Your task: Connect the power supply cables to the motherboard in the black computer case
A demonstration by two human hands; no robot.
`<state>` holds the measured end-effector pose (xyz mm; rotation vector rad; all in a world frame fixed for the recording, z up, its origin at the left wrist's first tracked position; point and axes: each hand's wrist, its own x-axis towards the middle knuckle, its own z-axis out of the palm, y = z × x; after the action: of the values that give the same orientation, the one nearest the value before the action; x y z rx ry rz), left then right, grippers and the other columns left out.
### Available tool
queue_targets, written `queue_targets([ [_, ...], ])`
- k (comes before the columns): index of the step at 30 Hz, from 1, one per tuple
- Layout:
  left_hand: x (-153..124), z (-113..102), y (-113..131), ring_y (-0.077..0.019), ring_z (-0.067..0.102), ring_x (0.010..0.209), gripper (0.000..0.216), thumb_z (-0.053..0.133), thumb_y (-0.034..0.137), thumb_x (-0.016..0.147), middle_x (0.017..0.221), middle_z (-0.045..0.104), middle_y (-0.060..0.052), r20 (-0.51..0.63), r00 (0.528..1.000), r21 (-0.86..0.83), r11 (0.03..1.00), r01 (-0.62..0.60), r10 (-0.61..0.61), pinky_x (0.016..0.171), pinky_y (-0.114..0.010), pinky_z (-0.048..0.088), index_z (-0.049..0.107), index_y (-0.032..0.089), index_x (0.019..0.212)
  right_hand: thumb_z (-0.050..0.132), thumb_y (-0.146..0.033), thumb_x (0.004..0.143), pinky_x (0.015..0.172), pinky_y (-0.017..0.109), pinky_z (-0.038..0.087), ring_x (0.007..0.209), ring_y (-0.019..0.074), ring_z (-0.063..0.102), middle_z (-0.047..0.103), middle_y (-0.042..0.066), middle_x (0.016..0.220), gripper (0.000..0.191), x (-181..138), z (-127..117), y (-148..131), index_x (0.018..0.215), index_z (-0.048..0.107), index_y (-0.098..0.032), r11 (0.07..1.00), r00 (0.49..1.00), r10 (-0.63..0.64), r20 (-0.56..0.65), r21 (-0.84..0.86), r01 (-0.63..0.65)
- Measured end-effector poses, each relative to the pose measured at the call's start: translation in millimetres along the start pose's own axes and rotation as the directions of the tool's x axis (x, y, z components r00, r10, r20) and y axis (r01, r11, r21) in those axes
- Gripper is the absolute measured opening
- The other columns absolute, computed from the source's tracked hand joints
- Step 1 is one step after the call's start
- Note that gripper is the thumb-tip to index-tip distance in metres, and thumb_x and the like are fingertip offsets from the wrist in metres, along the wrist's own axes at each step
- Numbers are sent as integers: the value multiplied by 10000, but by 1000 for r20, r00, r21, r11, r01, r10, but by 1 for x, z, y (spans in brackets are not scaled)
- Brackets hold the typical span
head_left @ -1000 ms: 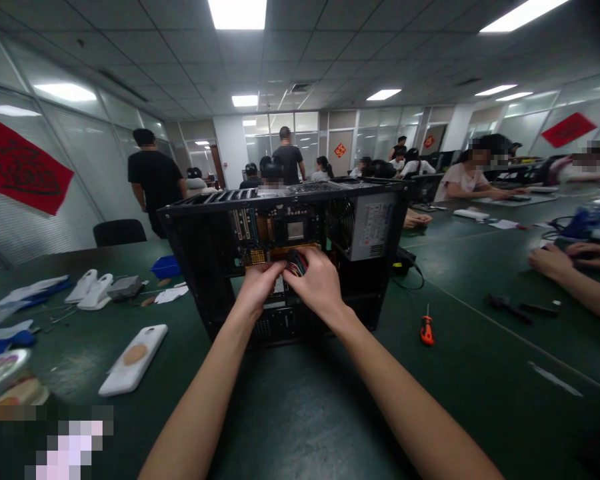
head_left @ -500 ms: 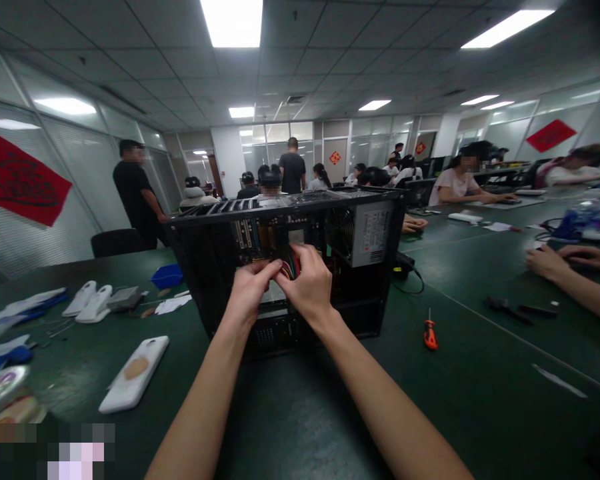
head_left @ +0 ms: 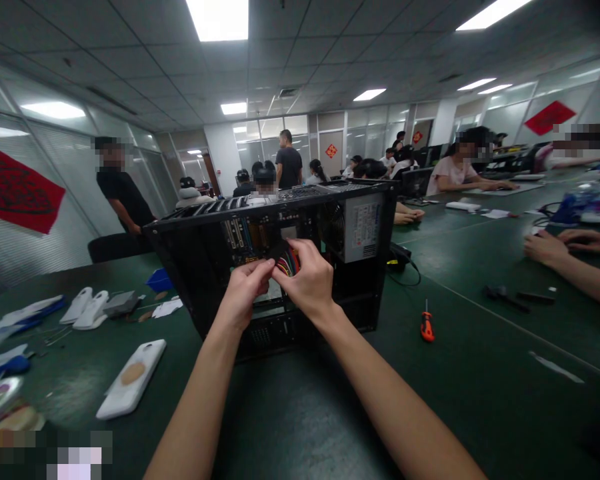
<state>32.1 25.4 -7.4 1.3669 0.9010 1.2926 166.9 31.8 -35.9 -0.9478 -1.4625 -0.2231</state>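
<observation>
Grasping a bundle of thin multicoloured wires [head_left: 288, 261] in the right hand [head_left: 311, 275], before the boxy black computer case [head_left: 177, 267] just beyond; cannot tell the grip of the left hand [head_left: 244, 290] alongside. Might strain wires by tugging.

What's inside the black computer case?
In the case: a power supply, card slots to its left, multicoloured wires in the right hand. That and the left hand cover part, hiding where the wires lead.

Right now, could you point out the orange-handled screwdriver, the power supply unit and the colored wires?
Orange-handled screwdriver [head_left: 427, 327], head view: its handle.
Power supply unit [head_left: 362, 229], head view: its labelled side.
Colored wires [head_left: 289, 262], head view: the bundle's middle.
</observation>
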Motion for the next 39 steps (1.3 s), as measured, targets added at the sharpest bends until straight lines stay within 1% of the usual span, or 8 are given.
queue_targets([
  [6, -1, -2, 1, -43, 229, 498, 372, 818, 439, 632, 576, 424, 45, 55, 998, -11, 1000, 7, -7, 476, -235, 123, 632, 118, 663, 588, -311, 875, 972, 384, 540, 1197, 271, 595, 617, 140, 1265, 463, -3, 0, 0, 1317, 542, -181, 997, 993, -72, 96, -33, 75],
  [11, -1, 3, -5, -47, 298, 531, 348, 832, 427, 646, 659, 520, 25, 96, 995, -95, 995, 14, -5, 506, -214, 212, 679, 128, 738, 581, -341, 902, 937, 366, 555, 1144, 256, 631, 644, 131, 1234, 435, -4, -3, 10, 1310, 549, -194, 993, 993, -108, 54, -37, 110],
  [18, 0, 3, -9, -60, 417, 576, 326, 850, 376, 623, 704, 592, 2, -9, 1000, -161, 987, -6, 5, 545, -193, 312, 703, 119, 760, 606, -327, 894, 1006, 404, 525, 1193, 267, 603, 620, 134, 1272, 494, 1, -6, 11, 1358, 508, -190, 991, 981, -130, 144, 7, 131],
  [23, 3, -5, -7, -98, 537, 689, 326, 840, 374, 635, 803, 657, -24, -119, 993, -113, 993, -18, 5, 602, -195, 386, 713, 134, 814, 548, -323, 950, 1063, 435, 495, 1267, 264, 550, 579, 135, 1349, 490, 18, -29, 22, 1413, 482, -179, 960, 883, -279, 377, 74, 271],
  [27, 5, -2, -13, -119, 587, 770, 379, 839, 403, 648, 883, 678, -50, -52, 998, -46, 999, 28, -30, 669, -212, 443, 720, 125, 876, 411, -153, 979, 1040, 425, 507, 1266, 240, 534, 537, 102, 1410, 458, 20, -39, 39, 1416, 509, -252, 895, 822, -413, 392, 7, 447],
  [31, 8, 8, -29, -94, 576, 669, 466, 832, 426, 654, 780, 646, -2, -41, 999, -76, 997, -8, 5, 680, -223, 480, 660, 147, 985, 461, -175, 983, 944, 392, 539, 1142, 234, 585, 631, 114, 1267, 344, 11, -32, 55, 1284, 621, -220, 773, 728, -550, 409, -81, 629],
  [35, 17, 8, -47, -114, 591, 646, 421, 766, 439, 728, 721, 629, 24, -84, 991, 55, 993, -100, 104, 672, -244, 508, 598, 174, 1008, 463, -150, 978, 832, 325, 541, 1020, 216, 614, 662, 125, 1164, 282, 3, -29, 71, 1191, 647, -156, 760, 748, -471, 467, -217, 613],
  [39, 22, 1, -57, -169, 651, 780, 292, 534, 373, 905, 865, 700, -51, -19, 968, 453, 865, -214, 249, 759, -287, 519, 671, 145, 1026, 466, -106, 953, 788, 292, 524, 1033, 222, 612, 631, 127, 1166, 265, -4, -37, 80, 1160, 624, -157, 814, 753, -209, 624, -317, 488],
])
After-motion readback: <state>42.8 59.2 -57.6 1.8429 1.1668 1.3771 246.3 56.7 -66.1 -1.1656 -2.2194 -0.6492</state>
